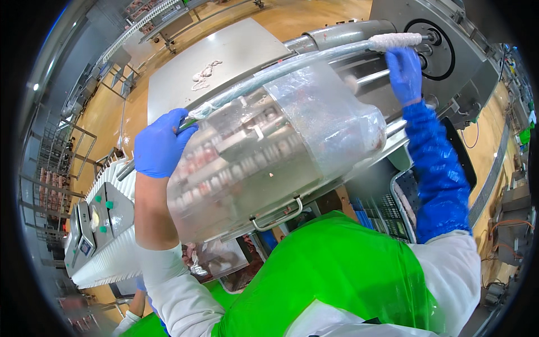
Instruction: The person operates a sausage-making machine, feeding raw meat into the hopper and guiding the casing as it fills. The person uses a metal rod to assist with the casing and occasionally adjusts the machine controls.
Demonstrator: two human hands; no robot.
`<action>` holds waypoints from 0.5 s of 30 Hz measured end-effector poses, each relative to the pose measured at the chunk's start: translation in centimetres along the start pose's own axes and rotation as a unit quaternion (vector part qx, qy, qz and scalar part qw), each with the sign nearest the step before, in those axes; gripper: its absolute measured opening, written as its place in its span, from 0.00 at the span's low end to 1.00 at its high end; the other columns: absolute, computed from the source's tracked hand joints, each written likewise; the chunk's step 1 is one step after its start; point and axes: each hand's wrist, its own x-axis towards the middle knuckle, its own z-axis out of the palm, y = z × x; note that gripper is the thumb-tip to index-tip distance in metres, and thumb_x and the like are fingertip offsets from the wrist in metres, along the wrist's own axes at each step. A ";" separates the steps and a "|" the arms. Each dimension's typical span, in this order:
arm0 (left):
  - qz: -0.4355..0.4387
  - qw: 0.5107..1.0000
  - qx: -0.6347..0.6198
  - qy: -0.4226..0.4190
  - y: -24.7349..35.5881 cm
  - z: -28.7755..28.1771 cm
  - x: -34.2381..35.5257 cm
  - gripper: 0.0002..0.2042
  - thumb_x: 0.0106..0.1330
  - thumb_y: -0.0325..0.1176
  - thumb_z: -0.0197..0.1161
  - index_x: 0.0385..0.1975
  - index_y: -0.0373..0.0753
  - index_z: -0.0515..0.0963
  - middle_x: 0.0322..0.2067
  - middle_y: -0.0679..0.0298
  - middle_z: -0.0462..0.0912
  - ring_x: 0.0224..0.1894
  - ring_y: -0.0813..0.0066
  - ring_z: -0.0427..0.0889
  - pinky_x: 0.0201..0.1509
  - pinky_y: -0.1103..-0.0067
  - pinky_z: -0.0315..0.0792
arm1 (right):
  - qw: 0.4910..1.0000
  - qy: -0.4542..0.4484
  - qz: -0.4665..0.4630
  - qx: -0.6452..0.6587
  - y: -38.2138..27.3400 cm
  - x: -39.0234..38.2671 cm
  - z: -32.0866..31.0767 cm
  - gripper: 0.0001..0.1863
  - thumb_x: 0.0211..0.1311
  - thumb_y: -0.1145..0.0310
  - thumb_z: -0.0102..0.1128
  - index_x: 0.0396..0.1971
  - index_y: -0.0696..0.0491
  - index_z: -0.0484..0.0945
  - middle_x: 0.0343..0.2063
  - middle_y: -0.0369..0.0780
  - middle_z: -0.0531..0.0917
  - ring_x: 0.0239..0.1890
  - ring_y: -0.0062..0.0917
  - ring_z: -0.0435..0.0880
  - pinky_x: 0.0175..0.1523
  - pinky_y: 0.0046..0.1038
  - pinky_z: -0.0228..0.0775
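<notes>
My gloved left hand [160,143] is closed around a long metal bar [127,167] at the left of a clear machine cover [236,185]. A pale, translucent tube [292,63] stretches along the bar toward the right. There, my gloved right hand [403,76], below a blue sleeve, has its fingers curled at a pinkish-white gathered casing [394,40] on a metal nozzle, their tips partly hidden. Blurred rows of pale pieces show through the cover, and a loose plastic sheet [331,123] lies over its right part.
A steel top [185,56] with pale scraps stands behind, a slatted conveyor [101,269] at left. Dark crates [398,208] sit below right, beside my green apron. Another person's arm [136,306] shows at lower left. Racks [53,191] line the left side.
</notes>
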 end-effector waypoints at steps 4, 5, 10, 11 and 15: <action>0.040 0.998 0.039 0.025 -1.0 -0.2 -0.6 0.15 0.62 0.46 0.68 0.42 0.46 0.82 0.36 0.62 0.86 0.37 0.59 0.86 0.39 0.70 0.79 | 0.972 -0.163 0.170 0.017 8.3 -13.5 8.3 0.18 0.71 0.72 0.48 0.56 0.54 0.78 0.49 0.46 0.83 0.50 0.38 0.83 0.57 0.35 0.74; 0.068 0.996 0.010 0.061 -3.4 0.8 -1.1 0.15 0.62 0.46 0.67 0.43 0.45 0.82 0.36 0.62 0.86 0.38 0.59 0.86 0.40 0.68 0.79 | 0.956 -0.234 0.172 0.050 8.8 -14.2 10.2 0.18 0.71 0.71 0.48 0.57 0.54 0.77 0.50 0.47 0.83 0.50 0.38 0.82 0.58 0.35 0.73; 0.025 0.999 0.011 -0.019 1.3 -1.5 1.4 0.15 0.62 0.47 0.66 0.37 0.41 0.81 0.30 0.53 0.86 0.36 0.52 0.86 0.40 0.62 0.79 | 0.932 -0.353 0.074 -0.042 9.2 -11.9 8.9 0.21 0.73 0.64 0.46 0.61 0.57 0.74 0.53 0.51 0.81 0.53 0.42 0.82 0.60 0.38 0.72; 0.017 0.998 0.006 -0.053 1.3 -1.7 2.1 0.16 0.61 0.47 0.67 0.38 0.41 0.82 0.31 0.52 0.86 0.36 0.50 0.86 0.41 0.61 0.79 | 0.933 -0.344 0.071 -0.078 11.2 -11.7 7.2 0.22 0.73 0.63 0.46 0.62 0.57 0.73 0.53 0.52 0.81 0.54 0.43 0.81 0.61 0.38 0.72; 0.038 0.996 0.031 -0.069 1.0 -3.6 2.4 0.16 0.61 0.48 0.65 0.34 0.41 0.84 0.32 0.51 0.86 0.37 0.49 0.86 0.42 0.60 0.79 | 0.920 -0.257 0.185 -0.231 21.8 -18.9 -1.4 0.27 0.75 0.58 0.45 0.65 0.59 0.70 0.56 0.56 0.80 0.56 0.45 0.81 0.63 0.40 0.71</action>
